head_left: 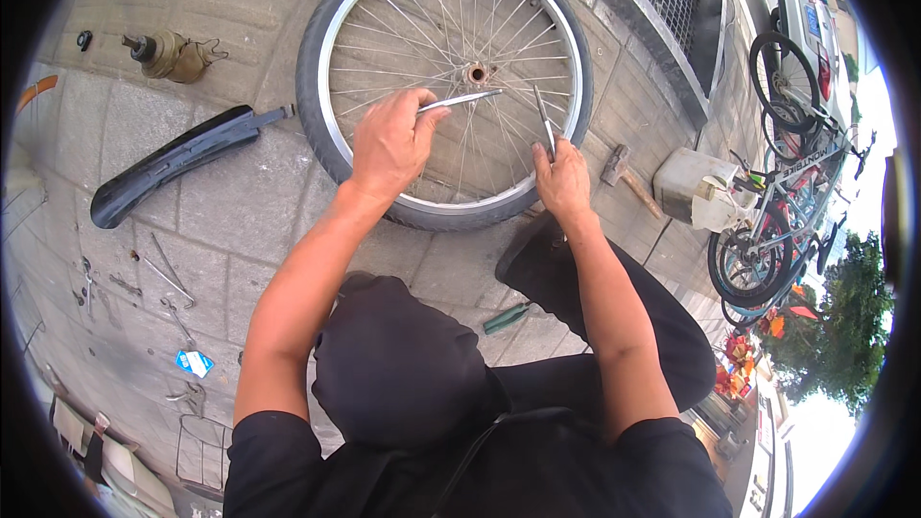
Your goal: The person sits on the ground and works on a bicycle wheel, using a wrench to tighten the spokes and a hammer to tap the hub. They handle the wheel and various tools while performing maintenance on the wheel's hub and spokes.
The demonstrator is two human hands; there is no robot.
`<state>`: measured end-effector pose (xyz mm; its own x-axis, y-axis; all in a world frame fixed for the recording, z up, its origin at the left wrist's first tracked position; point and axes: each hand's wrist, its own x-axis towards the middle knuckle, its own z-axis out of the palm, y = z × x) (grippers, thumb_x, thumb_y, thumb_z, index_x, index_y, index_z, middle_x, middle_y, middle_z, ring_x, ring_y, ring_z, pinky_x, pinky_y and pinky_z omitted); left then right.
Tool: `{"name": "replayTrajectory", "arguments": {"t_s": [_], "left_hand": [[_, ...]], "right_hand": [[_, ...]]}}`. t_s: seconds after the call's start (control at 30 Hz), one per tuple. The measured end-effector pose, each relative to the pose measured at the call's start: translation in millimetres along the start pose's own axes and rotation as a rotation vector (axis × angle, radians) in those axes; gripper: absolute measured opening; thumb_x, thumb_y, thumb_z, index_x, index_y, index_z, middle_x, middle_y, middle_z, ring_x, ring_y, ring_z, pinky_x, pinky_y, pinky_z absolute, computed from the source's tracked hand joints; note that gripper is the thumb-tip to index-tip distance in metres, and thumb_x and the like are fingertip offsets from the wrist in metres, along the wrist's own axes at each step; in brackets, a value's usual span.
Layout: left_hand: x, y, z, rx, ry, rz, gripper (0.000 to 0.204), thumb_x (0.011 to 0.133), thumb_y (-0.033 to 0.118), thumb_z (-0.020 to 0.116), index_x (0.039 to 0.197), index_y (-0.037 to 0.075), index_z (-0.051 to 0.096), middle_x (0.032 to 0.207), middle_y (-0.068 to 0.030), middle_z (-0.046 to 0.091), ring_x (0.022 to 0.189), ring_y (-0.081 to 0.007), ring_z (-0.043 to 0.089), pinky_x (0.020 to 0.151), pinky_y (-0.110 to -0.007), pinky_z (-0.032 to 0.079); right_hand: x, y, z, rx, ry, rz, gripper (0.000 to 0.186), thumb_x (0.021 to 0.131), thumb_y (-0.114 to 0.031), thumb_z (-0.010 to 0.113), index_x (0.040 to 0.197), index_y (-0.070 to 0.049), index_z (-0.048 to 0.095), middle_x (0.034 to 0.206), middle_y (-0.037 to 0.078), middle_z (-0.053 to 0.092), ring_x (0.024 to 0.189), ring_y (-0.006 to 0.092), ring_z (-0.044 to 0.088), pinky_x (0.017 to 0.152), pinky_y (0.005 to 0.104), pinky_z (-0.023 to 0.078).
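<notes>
A bicycle wheel with a black tyre (313,86) and silver spokes lies flat on the paving, its hub (476,74) facing up. My left hand (393,139) is over the wheel's near left part, closed around a slim metal tool (460,100) with a dark tip. That tip reaches across to just below the hub. Over the near right rim, my right hand (564,180) grips a second slim metal tool (545,113), pointing away from me above the spokes. Whether either tool touches the wheel, I cannot tell.
A hammer (617,163) and a cut white plastic canister (693,189) stand to the right, with parked bicycles (782,221) beyond. At left are a black mudguard (177,161), an olive metal part (173,56) and scattered hand tools (170,285). A green-handled tool (506,318) lies near my leg.
</notes>
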<state>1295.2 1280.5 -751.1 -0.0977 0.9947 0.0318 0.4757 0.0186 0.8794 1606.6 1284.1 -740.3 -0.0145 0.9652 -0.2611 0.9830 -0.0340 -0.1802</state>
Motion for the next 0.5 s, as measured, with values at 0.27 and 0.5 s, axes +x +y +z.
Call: {"name": "replayTrajectory", "arguments": {"t_s": [0.27,0.5], "left_hand": [[15,-59,-29,0.246,-0.022,0.344,0.024,0.094,0.025,0.078,0.104,0.005,0.07,0.132,-0.0124,0.071,0.123,-0.0375,0.066,0.109,-0.05,0.044],[-38,-63,23,-0.025,-0.13,0.079,0.022,0.094,0.015,0.079,0.106,0.001,0.068,0.133,-0.02,0.071,0.119,-0.04,0.068,0.1,-0.045,0.053]], "right_hand": [[10,-7,3,0.19,0.093,0.145,0.047,0.104,-0.043,0.066,0.091,0.001,0.058,0.092,0.03,0.07,0.091,0.0519,0.068,0.081,0.0582,0.051],[39,3,23,0.144,0.044,0.104,0.046,0.105,-0.045,0.063,0.096,0.0,0.059,0.091,0.031,0.072,0.091,0.0546,0.068,0.082,0.0604,0.052]]}}
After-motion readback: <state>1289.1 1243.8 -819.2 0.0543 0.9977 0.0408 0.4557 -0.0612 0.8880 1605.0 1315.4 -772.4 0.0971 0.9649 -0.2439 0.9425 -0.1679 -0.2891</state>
